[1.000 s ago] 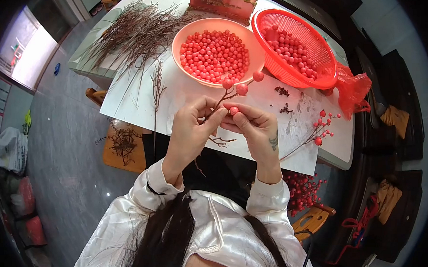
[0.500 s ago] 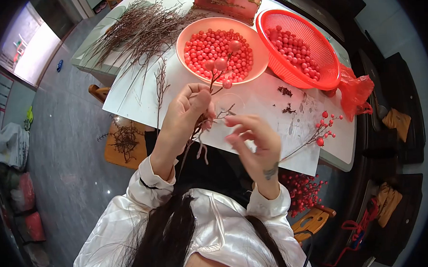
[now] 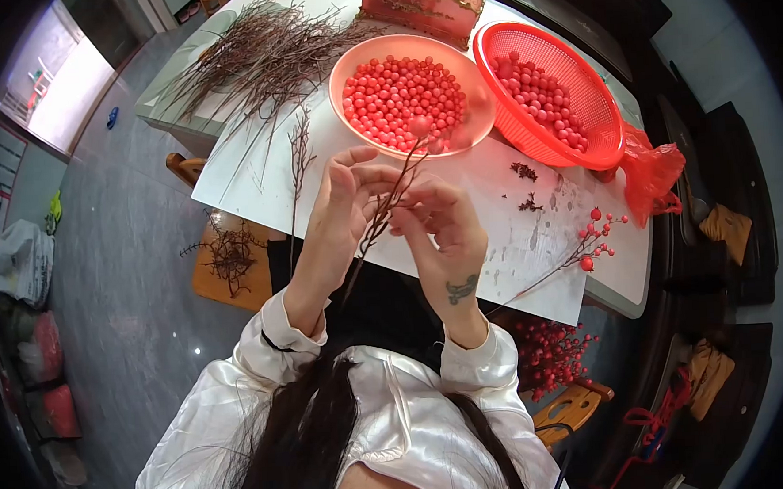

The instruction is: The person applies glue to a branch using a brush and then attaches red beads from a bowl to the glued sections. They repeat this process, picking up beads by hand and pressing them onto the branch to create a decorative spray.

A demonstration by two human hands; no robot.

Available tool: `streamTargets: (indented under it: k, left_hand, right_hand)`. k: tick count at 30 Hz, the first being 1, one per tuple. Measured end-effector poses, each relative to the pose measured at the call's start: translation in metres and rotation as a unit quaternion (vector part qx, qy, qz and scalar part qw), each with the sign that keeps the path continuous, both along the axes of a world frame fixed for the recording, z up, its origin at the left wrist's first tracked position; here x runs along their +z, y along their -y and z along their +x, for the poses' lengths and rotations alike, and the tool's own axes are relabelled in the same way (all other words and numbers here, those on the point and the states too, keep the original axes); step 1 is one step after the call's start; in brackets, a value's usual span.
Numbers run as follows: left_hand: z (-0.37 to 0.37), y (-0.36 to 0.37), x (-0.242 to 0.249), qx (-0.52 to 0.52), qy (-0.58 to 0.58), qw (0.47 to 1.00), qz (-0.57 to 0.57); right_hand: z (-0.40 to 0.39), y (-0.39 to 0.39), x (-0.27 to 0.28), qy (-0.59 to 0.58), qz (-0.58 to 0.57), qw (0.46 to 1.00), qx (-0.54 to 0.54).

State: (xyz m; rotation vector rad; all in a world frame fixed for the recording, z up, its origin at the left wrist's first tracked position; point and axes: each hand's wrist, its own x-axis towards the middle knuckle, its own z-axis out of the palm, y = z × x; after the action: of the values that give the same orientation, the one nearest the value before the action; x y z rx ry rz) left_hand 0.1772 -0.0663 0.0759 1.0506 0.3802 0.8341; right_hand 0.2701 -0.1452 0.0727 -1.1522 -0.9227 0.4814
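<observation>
In front of me is a thin brown artificial branch (image 3: 380, 220) with a few pink-red berries at its top, some blurred, overlapping the edge of the bowl. My left hand (image 3: 335, 214) is curled loosely about the stem from the left, its thumb raised and some fingers behind the twigs. From the right, my right hand (image 3: 443, 220) has thumb and fingertips closed on the side twigs. Just beyond is a pale pink bowl (image 3: 340, 104) of red berries (image 3: 401, 98). A bare twig (image 3: 299, 156) lies left of my left hand.
A red colander (image 3: 610, 113) with larger berries stands at the right, beside a red plastic bag (image 3: 652, 173). Bare twigs (image 3: 249, 62) are heaped at the back left. A finished-looking berry spray (image 3: 578, 254) lies at the right edge. More twigs (image 3: 230, 257) rest on a stool.
My right hand has moved left and up onto the branch, its fingers closing on the twigs. The branch has turned, and the pale curled piece hanging below it no longer shows.
</observation>
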Motion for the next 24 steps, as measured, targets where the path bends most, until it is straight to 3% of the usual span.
streamTargets:
  k: [3,9,15,18,24]
  left_hand:
    - [-0.001,0.004,-0.002,0.019,0.005,0.999,0.039]
    - [-0.009,0.004,-0.005,-0.014,-0.036,0.999,0.036]
    - [-0.006,0.008,0.002,-0.02,-0.074,0.995,0.059]
    - [-0.008,0.007,0.007,-0.012,-0.07,0.996,0.048]
    - [-0.013,0.004,0.006,-0.013,-0.054,0.998,0.011]
  right_hand:
    - [0.005,0.001,0.0,-0.07,-0.011,0.997,0.026]
    - [0.011,0.003,-0.002,-0.068,0.037,0.997,0.005]
    - [0.015,0.002,-0.004,0.02,0.06,0.998,0.004]
    - [0.012,0.003,0.001,0.007,0.062,0.998,0.025]
    - [0.012,0.005,0.008,-0.14,0.07,0.986,0.06]
